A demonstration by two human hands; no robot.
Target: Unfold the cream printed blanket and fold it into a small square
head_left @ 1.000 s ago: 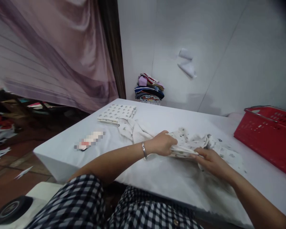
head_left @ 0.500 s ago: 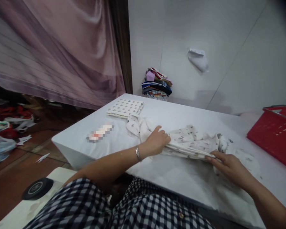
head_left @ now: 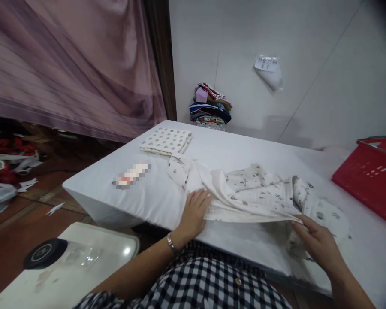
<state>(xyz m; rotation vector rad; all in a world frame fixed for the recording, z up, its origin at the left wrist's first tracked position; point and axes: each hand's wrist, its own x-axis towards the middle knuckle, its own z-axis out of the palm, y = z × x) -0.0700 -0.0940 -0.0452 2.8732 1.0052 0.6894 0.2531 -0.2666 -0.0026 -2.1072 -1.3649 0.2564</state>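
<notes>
At the far left, a mauve, sheer fabric curtain (head_left: 83, 64) is hung above the floor. Below it, a black round disc (head_left: 45, 253) is seen on a white, smooth-topped surface (head_left: 83, 283). Near the left edge of the white, cloth-covered tabletop (head_left: 93, 184), a small flat object (head_left: 131, 176) is blurred by pixelation. A folded white cloth with rows of small grey prints (head_left: 167, 140) is set by the far left corner. A silver metal bracelet (head_left: 171, 243) is worn on the left wrist. The left hand (head_left: 194, 214) is laid palm down at the near edge, its fingers extended and nearly together; nothing is gripped by them, and the left end of the hem is met by the fingertips. Beyond the far edge, a stack of folded multicoloured clothes (head_left: 210, 107) is seen against the wall. The crumpled white fabric piece with small grey and brown prints (head_left: 260, 193) is spread along the middle of the tabletop, its hem stretched beside the near edge. Toward the right, that hem is pinched between the thumb and closed fingers of the right hand (head_left: 320, 242). A red plastic basket (head_left: 366, 171) is placed at the far right.
</notes>
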